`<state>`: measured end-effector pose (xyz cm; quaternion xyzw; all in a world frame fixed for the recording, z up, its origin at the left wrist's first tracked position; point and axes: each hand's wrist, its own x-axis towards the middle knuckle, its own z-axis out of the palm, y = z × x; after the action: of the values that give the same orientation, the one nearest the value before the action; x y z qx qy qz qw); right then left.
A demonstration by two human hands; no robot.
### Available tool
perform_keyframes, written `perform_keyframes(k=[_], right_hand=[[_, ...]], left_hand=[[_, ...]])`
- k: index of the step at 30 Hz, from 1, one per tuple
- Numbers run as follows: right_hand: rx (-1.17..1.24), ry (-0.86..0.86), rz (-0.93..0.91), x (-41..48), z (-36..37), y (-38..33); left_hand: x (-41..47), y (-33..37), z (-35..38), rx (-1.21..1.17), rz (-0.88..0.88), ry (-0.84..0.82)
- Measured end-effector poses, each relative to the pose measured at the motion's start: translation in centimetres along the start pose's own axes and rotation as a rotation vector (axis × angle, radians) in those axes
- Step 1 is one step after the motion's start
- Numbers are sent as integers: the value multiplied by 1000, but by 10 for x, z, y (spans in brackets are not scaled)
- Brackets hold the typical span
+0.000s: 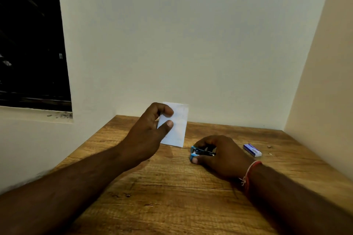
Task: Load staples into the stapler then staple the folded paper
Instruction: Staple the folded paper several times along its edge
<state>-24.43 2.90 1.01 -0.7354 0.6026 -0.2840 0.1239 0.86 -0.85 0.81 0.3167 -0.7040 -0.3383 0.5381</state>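
Folded paper [176,124]: upright, pinched in left hand [150,129] near counter [172,196] far edge. Stapler [198,152]: just right, gripped under right hand [219,155].

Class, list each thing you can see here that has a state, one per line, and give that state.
White folded paper: folded, held upright above the table, pinched in the left hand.
Small blue stapler: lying on the wooden table, gripped by the right hand; loaded or not cannot be told.
Small blue and white staple box: lying flat on the table, untouched, apparently closed.
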Motion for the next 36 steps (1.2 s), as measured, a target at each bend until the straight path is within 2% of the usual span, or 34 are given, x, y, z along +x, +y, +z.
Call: perform_keyframes(k=[3,6,9,16,26,31,36], right_hand=[[196,62,35,-3,-1,-8],[580,92,-47,-4,-2,-21],[754,93,-100,-7,2,-30],[893,41,-115,-12,4,-32],[936,14,-132,-15,1,-36],[970,4,-56,-18,-2,-40],[927,73,28,-18,-4,-41]], left_hand=[[-1,2,2,-29,-63,15],[0,3,4,-110,-161,13],[0,4,9,-248,-252,13],[-2,9,16,-549,-401,-4],[-5,16,17,-669,-462,-1],[-7,16,16,-534,-424,-20],[-10,16,17,-183,-198,-103]])
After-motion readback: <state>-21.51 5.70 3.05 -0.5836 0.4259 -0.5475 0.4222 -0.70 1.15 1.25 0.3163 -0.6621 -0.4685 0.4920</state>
